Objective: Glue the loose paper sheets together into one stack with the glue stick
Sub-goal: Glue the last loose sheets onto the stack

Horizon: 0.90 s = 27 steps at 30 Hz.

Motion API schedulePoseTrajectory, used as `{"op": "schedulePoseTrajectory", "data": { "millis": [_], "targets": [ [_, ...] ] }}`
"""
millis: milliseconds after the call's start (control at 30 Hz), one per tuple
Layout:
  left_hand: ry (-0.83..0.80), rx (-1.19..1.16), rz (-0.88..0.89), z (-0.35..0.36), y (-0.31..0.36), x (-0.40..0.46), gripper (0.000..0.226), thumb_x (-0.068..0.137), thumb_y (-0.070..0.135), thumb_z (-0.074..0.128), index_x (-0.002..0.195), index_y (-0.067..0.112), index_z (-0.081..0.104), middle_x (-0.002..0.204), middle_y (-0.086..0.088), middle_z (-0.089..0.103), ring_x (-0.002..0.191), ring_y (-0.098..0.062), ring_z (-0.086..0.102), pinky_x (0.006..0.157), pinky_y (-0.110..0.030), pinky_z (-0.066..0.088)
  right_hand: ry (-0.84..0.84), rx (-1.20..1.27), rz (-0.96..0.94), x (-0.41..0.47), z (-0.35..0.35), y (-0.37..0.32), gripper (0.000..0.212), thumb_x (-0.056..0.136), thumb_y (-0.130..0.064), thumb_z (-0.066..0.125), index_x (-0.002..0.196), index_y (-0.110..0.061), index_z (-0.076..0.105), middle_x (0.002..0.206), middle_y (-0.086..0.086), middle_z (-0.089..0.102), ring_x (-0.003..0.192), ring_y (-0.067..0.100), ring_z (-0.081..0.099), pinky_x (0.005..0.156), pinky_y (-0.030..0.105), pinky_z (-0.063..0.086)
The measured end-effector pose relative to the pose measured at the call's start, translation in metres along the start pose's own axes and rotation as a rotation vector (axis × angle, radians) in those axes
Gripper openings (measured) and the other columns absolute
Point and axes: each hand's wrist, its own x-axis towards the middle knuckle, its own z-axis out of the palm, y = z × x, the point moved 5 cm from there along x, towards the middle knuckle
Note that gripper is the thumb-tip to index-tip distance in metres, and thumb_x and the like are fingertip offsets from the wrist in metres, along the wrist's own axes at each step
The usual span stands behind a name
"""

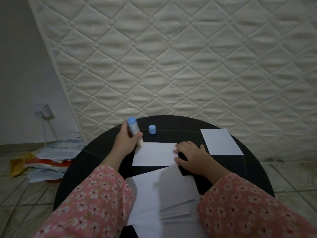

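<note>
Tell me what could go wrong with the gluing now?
The glue stick in the left hand touches only the sheet's far left corner, so glue might smear onto the black table. The right hand presses just the right edge, so the sheet could slide. The cap stands off, so the glue may dry.

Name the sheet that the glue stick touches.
The middle sheet: the glue stick meets its far-left corner. The right sheet lies alone.

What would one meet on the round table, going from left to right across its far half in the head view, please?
Left hand holding the glue stick → blue cap → sheet being glued → right hand → lined sheet.
</note>
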Motion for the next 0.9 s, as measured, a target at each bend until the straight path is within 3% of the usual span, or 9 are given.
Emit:
{"op": "schedulePoseTrajectory", "data": {
  "millis": [133,267,367,467,633,733,900],
  "targets": [
    [0.19,-0.386,-0.078,-0.015,0.003,0.0,0.05,0.09,0.026,0.065,0.131,0.022,0.038,0.126,-0.01,0.057,0.113,-0.024,0.058,0.079,-0.028,0.048,0.065,0.0,-0.004,0.001,0.0,-0.005,0.032,0.092,-0.046,0.044,0.118,-0.03,0.052,0.125,-0.013,0.046,0.12,0.01,0.041,0.107,0.049,0.03],
    [0.287,-0.454,-0.013,-0.017,0.024,-0.004,0.049,0.09,0.026,0.064,0.128,0.028,0.034,0.114,-0.009,0.061,0.104,-0.026,0.063,0.094,-0.045,0.051,0.124,-0.063,0.023,0.004,0.0,-0.011,0.036,0.092,-0.054,0.042,0.114,-0.029,0.055,0.108,-0.008,0.047,0.102,0.012,0.048,0.093,0.038,0.036],
    [0.305,-0.493,0.015,-0.02,0.035,-0.007,0.049,0.091,0.026,0.063,0.128,0.031,0.031,0.112,-0.006,0.061,0.1,-0.02,0.063,0.096,-0.045,0.05,0.184,-0.073,0.009,0.004,-0.005,-0.015,0.038,0.093,-0.056,0.04,0.108,-0.028,0.061,0.098,-0.006,0.045,0.093,0.012,0.046,0.086,0.035,0.034],
    [0.192,-0.394,0.074,-0.014,0.042,-0.01,0.043,0.091,0.025,0.063,0.118,0.037,0.031,0.103,0.005,0.057,0.092,-0.008,0.06,0.094,-0.04,0.051,0.173,-0.044,-0.054,0.003,-0.009,-0.017,0.034,0.096,-0.049,0.039,0.107,-0.029,0.065,0.098,-0.007,0.049,0.096,0.012,0.046,0.086,0.033,0.034],
    [-0.019,-0.266,0.064,0.005,0.043,-0.017,0.046,0.089,0.025,0.066,0.123,0.034,0.037,0.107,0.005,0.056,0.106,-0.019,0.059,0.096,-0.043,0.05,0.187,-0.027,-0.048,0.004,-0.008,-0.006,0.034,0.094,-0.028,0.043,0.125,-0.028,0.058,0.117,-0.008,0.049,0.113,0.013,0.042,0.092,0.033,0.033],
    [-0.095,-0.196,0.056,0.016,0.043,-0.02,0.056,0.086,0.026,0.07,0.132,0.029,0.039,0.118,0.003,0.054,0.113,-0.02,0.056,0.098,-0.046,0.049,0.129,-0.026,0.0,0.006,-0.007,-0.001,0.033,0.093,-0.033,0.047,0.122,-0.028,0.061,0.125,-0.01,0.045,0.123,0.011,0.036,0.099,0.035,0.031],
    [-0.288,-0.068,0.13,0.042,0.048,-0.031,0.054,0.084,0.024,0.072,0.128,0.035,0.04,0.11,0.01,0.056,0.106,-0.01,0.056,0.096,-0.039,0.049,0.137,0.016,0.028,0.009,-0.009,-0.001,0.027,0.087,-0.051,0.055,0.099,-0.03,0.067,0.126,-0.012,0.046,0.124,0.008,0.036,0.096,0.037,0.031]
  ]
}}
